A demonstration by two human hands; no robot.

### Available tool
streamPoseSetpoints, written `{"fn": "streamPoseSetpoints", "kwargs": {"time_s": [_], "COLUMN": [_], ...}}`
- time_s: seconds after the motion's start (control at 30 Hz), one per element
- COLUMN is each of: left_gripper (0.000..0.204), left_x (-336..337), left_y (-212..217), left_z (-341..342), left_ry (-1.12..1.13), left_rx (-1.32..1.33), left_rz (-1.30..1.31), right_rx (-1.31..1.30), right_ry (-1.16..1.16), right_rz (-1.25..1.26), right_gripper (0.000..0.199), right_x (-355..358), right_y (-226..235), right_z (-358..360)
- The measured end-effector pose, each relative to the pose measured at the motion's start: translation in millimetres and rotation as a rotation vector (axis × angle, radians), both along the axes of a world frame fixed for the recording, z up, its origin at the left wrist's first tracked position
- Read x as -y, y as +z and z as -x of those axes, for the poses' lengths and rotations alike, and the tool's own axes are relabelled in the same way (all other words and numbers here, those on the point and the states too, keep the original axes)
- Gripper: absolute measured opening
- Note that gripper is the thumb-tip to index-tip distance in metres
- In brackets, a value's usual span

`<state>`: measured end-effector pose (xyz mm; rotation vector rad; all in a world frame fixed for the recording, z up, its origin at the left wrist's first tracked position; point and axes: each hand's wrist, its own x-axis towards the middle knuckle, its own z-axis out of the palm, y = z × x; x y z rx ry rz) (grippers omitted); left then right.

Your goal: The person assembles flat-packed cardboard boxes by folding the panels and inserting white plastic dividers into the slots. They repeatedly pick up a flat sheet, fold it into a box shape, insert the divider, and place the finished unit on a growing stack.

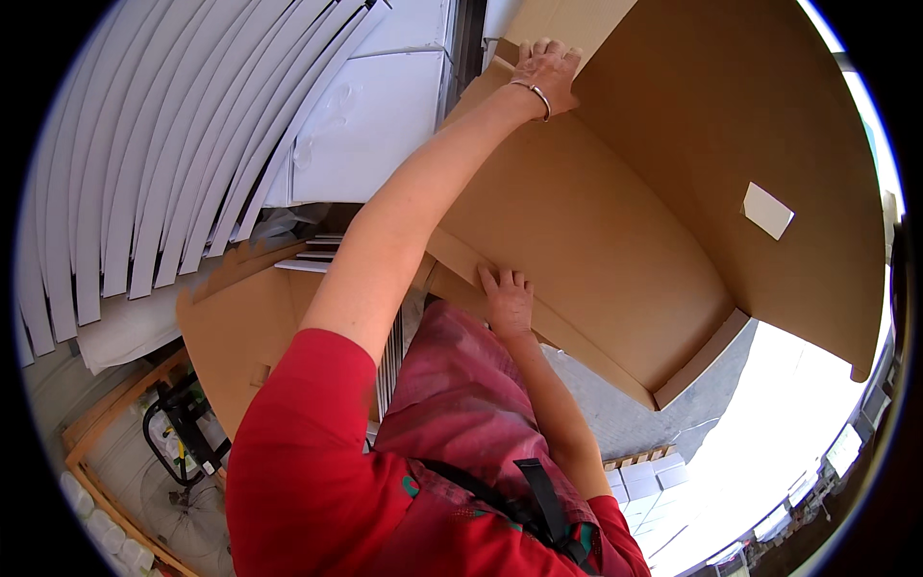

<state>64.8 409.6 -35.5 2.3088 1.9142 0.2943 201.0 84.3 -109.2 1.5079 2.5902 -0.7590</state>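
A large brown cardboard box (pixel 596 231) is open and tilted in front of me, its inside facing me. My left hand (pixel 548 69), with a metal bangle on the wrist, reaches up and curls its fingers over the top edge of a flap. My right hand (pixel 507 300) lies lower down against the box's bottom flap, fingers pointing up and pressed on the cardboard. A white label (pixel 767 210) sticks to the inner right wall of the box. My red sleeves and a dark red apron fill the lower part of the view.
Fanned stacks of white flat sheets (pixel 144 163) fill the left side. Flat brown cardboard (pixel 240 332) lies below them. A wooden frame (pixel 96 428), a black-framed device (pixel 178 433) and a floor fan (pixel 183 505) sit at the lower left. White boxes (pixel 654 479) stand on grey paving at the lower right.
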Motion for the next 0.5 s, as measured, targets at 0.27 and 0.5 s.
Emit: {"fn": "streamPoseSetpoints", "kwargs": {"time_s": [0.27,0.5], "left_gripper": [0.023,0.021], "left_x": [-21.6,32.0], "left_y": [-25.4,31.8], "left_z": [14.1,93.1], "left_ry": [-0.111,0.073], "left_rx": [0.067,0.550], "left_rz": [0.301,0.404], "right_rx": [0.007,0.038], "right_ry": [0.088,0.093], "right_rz": [0.005,-0.071], "right_gripper": [0.055,0.040], "right_x": [-6.2,-37.7], "right_y": [-2.5,35.0], "right_z": [-16.5,-86.4]}}
